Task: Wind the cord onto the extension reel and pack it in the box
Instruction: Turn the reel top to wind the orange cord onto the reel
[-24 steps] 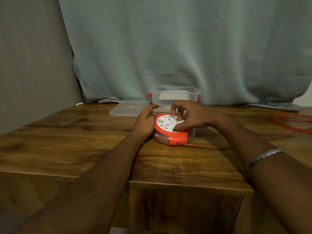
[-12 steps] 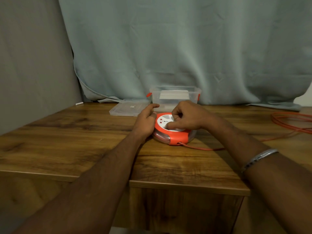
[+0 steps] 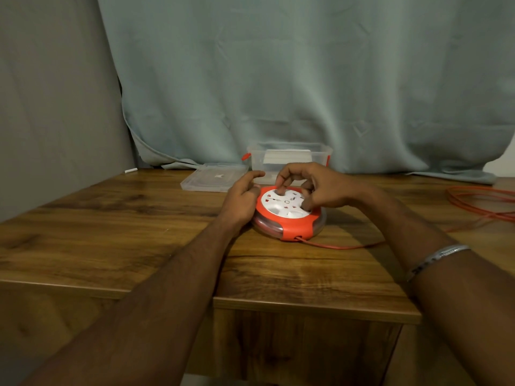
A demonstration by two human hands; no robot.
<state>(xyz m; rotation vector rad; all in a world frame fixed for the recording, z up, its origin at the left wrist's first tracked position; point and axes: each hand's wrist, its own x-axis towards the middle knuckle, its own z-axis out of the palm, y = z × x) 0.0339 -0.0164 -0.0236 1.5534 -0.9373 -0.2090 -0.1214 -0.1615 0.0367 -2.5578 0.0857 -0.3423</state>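
Here, left hand bracing reel, right hand fingers curled atop.

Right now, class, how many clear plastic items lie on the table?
2: the open box behind the reel, and its lid lying flat left of the box. The hands may hide others.
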